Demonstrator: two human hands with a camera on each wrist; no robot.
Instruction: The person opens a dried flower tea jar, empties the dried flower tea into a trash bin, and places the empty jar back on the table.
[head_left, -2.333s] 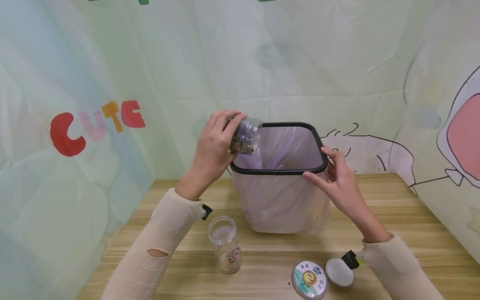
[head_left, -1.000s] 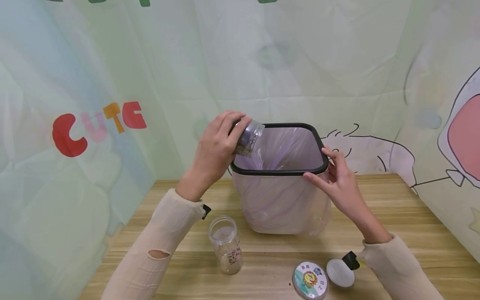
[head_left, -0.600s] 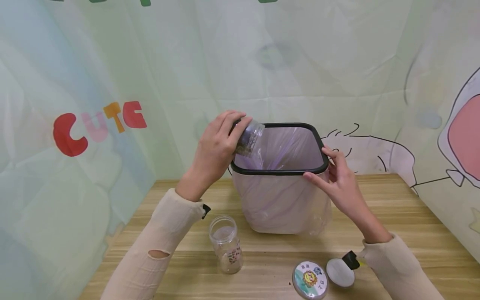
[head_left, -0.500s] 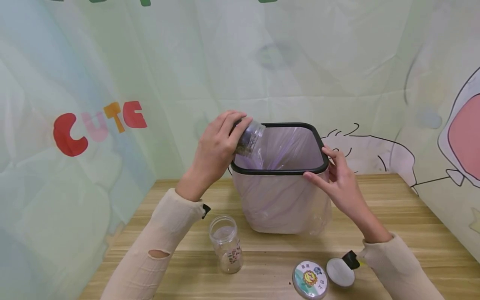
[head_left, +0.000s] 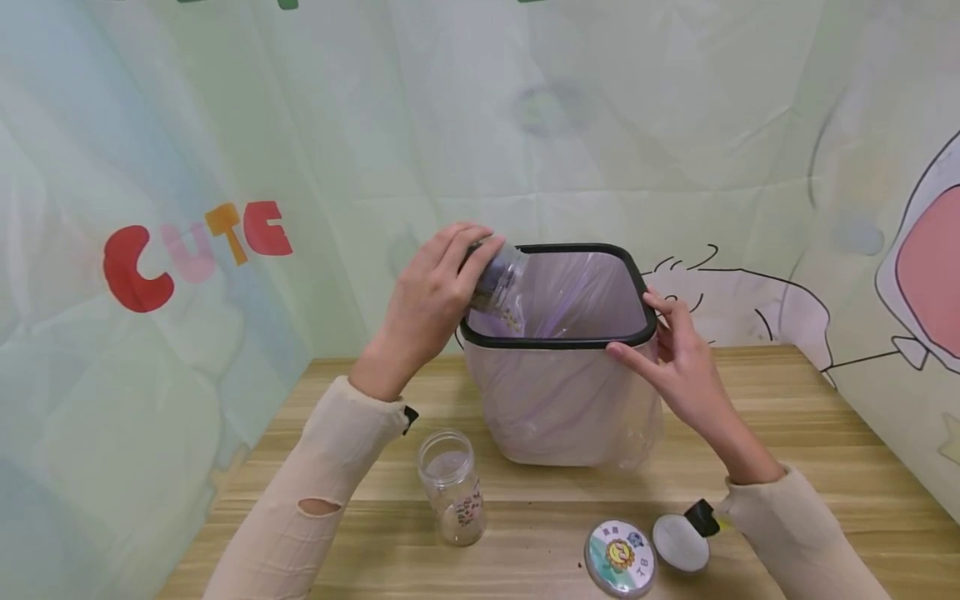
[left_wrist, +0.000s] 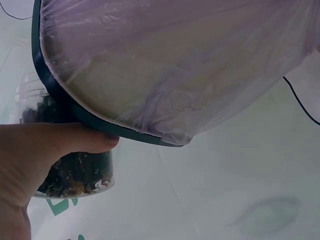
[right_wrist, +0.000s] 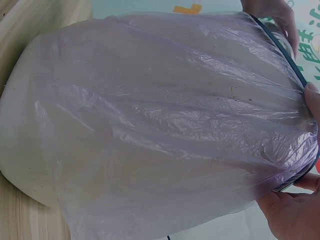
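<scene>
My left hand [head_left: 435, 292] grips a clear jar [head_left: 501, 275], tilted with its mouth over the left side of a trash bin [head_left: 562, 408]. Dark, dried bits fill part of this jar [left_wrist: 82, 172], as the left wrist view shows. A few light bits [head_left: 513, 322] are below its mouth, inside the bin. A pale purple bag lines the bin and folds over its black rim [head_left: 555, 343]. At the right corner, my right hand [head_left: 686, 367] holds the rim, thumb at the front and fingers at the side. The bin's bottom is hidden.
An open clear jar [head_left: 452, 500] stands on the wooden table [head_left: 360, 517] in front of the bin. Two round lids, one with a printed flower [head_left: 621, 558] and one plain grey [head_left: 680, 544], lie at the front right. Printed cloth hangs behind.
Light bits now show below the tilted jar's mouth, where none showed half a second ago. The jar has shifted very slightly. My right hand, the bin, the other jar and the lids stay put.
</scene>
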